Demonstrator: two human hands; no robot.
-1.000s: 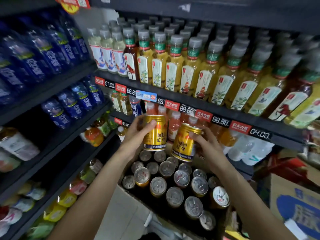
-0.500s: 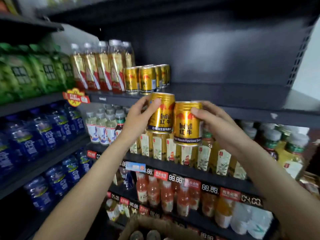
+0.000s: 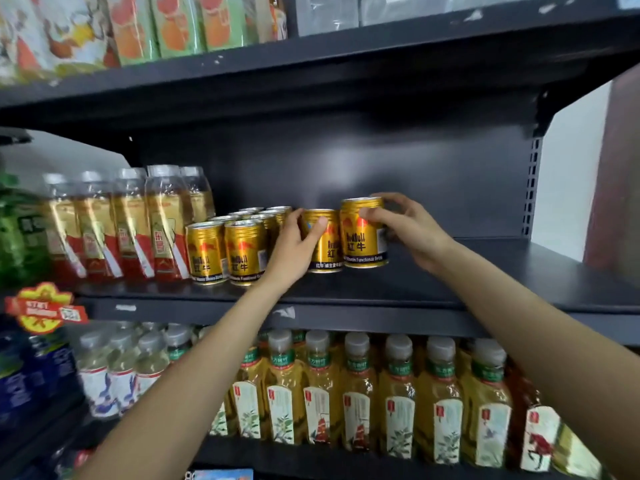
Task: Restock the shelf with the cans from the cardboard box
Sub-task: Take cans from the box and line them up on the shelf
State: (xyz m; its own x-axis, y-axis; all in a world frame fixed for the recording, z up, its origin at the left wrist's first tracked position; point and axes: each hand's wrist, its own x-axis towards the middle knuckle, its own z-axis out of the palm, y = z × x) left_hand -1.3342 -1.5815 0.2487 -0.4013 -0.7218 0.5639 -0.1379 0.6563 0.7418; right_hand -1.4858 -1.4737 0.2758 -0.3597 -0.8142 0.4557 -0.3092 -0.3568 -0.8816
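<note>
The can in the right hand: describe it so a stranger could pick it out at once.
Find the dark middle shelf, where gold cans stand beside red-labelled bottles. To the right of that group, two hands each hold a gold can. Yours is the rightmost can, gripped by the right hand, beside bare shelf and sitting higher than the left hand's can.

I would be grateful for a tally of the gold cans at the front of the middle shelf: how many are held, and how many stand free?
Held: 2, the left can in the left hand and the right can in the right hand
Free front cans: 2
Total: 4; the cans behind overlap too much to count.
</note>
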